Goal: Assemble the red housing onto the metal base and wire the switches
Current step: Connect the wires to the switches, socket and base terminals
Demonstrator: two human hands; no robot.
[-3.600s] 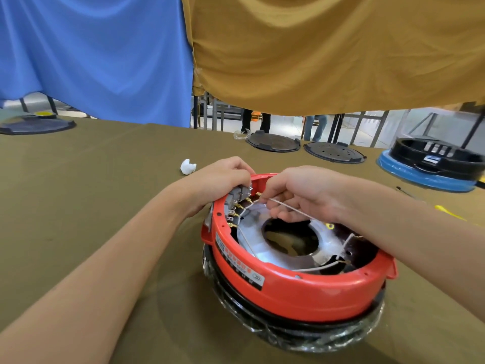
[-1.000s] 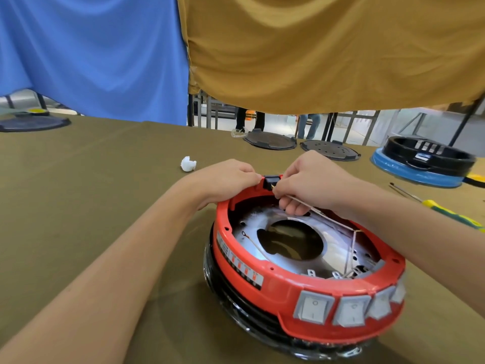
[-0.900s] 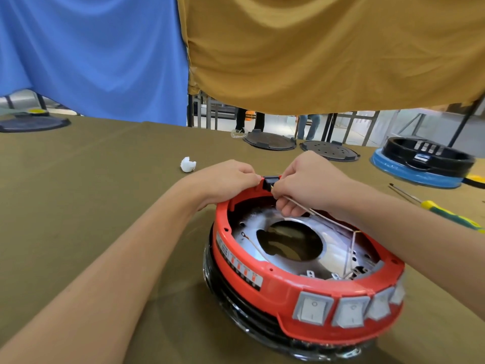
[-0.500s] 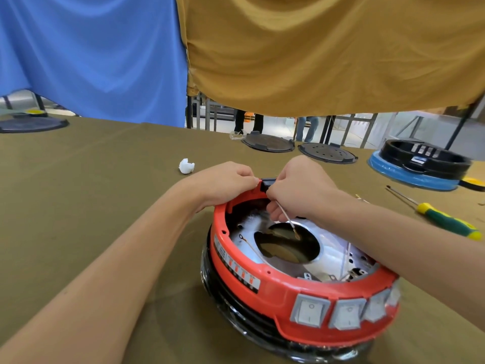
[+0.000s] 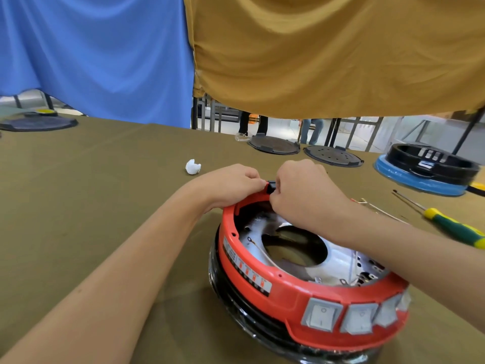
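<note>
Both hands at the red housing's (image 5: pixel 309 295) far rim.
Left hand (image 5: pixel 231 183) grips the rim, fingers curled; right hand (image 5: pixel 301 193) pinches a small black part (image 5: pixel 270 185). Switches (image 5: pixel 322 313) face the table's (image 5: pixel 78 193) near edge.

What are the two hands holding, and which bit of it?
Both grip the far rim of the red housing. The left hand curls over it; the right hand pinches a small black part there.

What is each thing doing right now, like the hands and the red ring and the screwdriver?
left hand: grips the housing's far rim
right hand: pinches the black part
black part: on the far rim
red housing: sits on the base
switches: fitted in front
screwdriver: lying on the table
</note>
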